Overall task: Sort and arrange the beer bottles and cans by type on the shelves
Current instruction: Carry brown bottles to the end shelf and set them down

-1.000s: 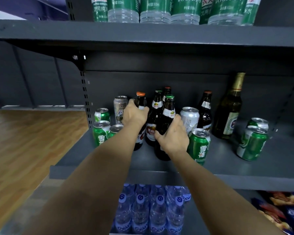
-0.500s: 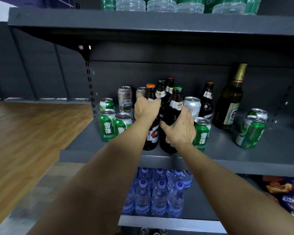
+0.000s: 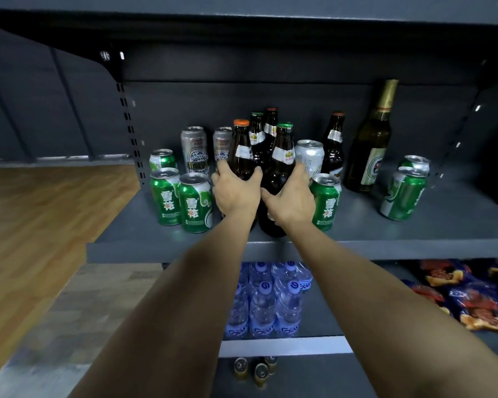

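Cans (image 3: 195, 203) flanking both gripped bottles (image 3: 279, 168)

Bottles (image 3: 279, 168) stand mid-shelf (image 3: 161, 248); cans (image 3: 181, 196) left of them, tall bottle (image 3: 370, 145) right, two cans (image 3: 406, 188) far right.

Dark grey metal shelving unit (image 3: 414, 242), slotted upright (image 3: 128, 124) at left, matching back panel (image 3: 270, 93). Upper shelf (image 3: 242, 12) casts shadow underneath. Wood-look plank floor (image 3: 41, 214) at left, greyer patch nearer. Dark panelled wall (image 3: 26, 110) behind, pale skirting at base. Dim overall light.
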`<state>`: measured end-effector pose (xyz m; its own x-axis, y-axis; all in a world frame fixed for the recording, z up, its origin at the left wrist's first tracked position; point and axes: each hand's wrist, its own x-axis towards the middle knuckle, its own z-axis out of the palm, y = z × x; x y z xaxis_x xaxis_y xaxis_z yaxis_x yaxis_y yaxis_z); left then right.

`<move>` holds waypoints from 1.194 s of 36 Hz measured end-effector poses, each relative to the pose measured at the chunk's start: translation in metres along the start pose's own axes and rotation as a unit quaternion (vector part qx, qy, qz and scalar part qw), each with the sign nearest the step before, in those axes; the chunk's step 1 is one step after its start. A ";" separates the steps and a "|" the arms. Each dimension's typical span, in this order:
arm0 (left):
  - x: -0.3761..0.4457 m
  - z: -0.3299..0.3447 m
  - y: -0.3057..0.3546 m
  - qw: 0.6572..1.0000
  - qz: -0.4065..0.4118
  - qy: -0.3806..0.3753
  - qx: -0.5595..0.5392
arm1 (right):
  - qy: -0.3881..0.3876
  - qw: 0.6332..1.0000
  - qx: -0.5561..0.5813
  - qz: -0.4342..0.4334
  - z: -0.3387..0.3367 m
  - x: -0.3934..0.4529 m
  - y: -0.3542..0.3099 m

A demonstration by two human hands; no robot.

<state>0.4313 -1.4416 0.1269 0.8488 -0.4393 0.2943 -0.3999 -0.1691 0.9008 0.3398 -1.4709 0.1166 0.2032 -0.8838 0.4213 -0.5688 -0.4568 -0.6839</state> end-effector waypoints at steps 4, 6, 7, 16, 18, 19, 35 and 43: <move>-0.005 -0.003 0.001 1.000 0.009 0.012 0.000 | 0.017 0.999 -0.020 -0.021 -0.007 -0.004 -0.004; -0.010 -0.008 0.000 0.999 0.023 0.027 0.002 | 0.030 0.999 -0.018 -0.033 -0.014 -0.007 -0.010; -0.013 -0.011 0.001 0.999 0.030 0.034 0.001 | 0.034 0.999 -0.017 -0.036 -0.019 -0.009 -0.013; -0.058 -0.046 0.032 0.996 0.064 0.051 0.033 | 0.060 0.997 -0.033 -0.042 -0.068 -0.058 -0.011; -0.077 -0.052 0.038 0.996 0.062 0.052 0.038 | 0.061 0.997 -0.031 -0.035 -0.084 -0.075 -0.002; -0.088 -0.053 0.039 0.996 0.061 0.051 0.036 | 0.061 0.997 -0.030 -0.029 -0.093 -0.084 0.003; -0.357 0.021 0.056 0.982 0.067 -0.174 0.040 | 0.151 0.968 -0.102 0.175 -0.283 -0.235 0.186; -0.493 0.097 0.091 0.945 0.088 -0.314 -0.006 | 0.205 0.930 -0.145 0.270 -0.380 -0.290 0.278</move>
<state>-0.0570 -1.3256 0.0325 0.3959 -0.8970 0.1965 -0.5085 -0.0359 0.8603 -0.1802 -1.3030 0.0303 -0.4613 -0.8361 0.2967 -0.7032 0.1407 -0.6969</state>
